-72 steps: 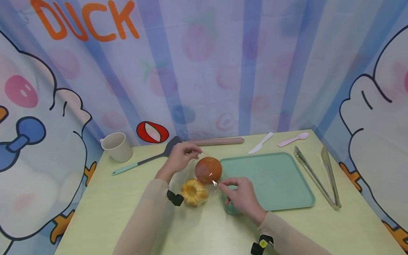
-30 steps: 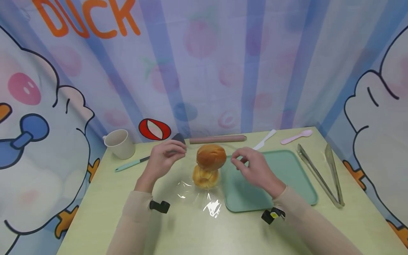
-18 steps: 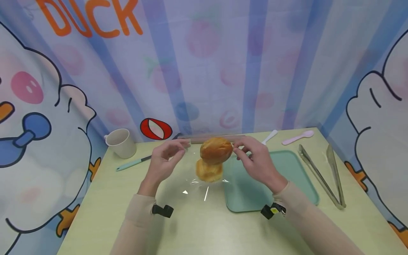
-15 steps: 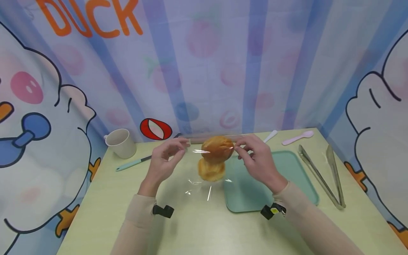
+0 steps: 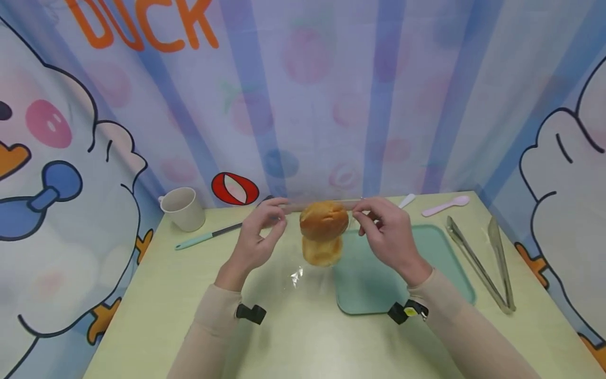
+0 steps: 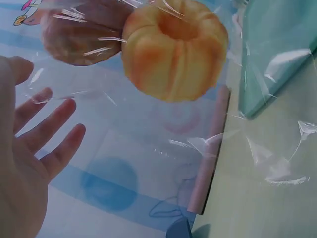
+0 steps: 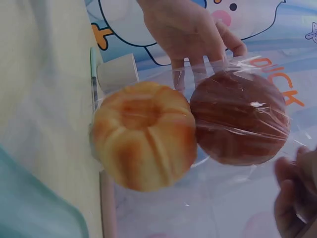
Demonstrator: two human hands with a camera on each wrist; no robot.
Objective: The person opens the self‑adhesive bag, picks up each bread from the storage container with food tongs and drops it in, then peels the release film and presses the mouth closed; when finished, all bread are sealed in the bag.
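A clear plastic bag (image 5: 295,276) hangs in front of the person with two buns in it. The glossy brown bun (image 5: 324,220) sits above a yellow, ridged bun (image 5: 322,251) with a hollow in its top, seen large in the right wrist view. At the bag's upper left edge, the left hand (image 5: 258,242) pinches the film between thumb and index finger, its other fingers spread in the left wrist view. Opposite it, the right hand (image 5: 388,234) pinches the upper right edge, close beside the brown bun. The buns touch neither hand.
A green tray (image 5: 402,295) lies under and right of the right hand. Metal tongs (image 5: 478,263), a pink spoon (image 5: 445,206) and a white knife (image 5: 407,200) lie farther right. Behind are a pink rolling pin (image 6: 213,148), a spatula (image 5: 199,240) and a mug (image 5: 183,209).
Both hands have raised the bag from low over the table and spread apart to about the same height. The buns moved up and away, the brown one staying above the yellow one.
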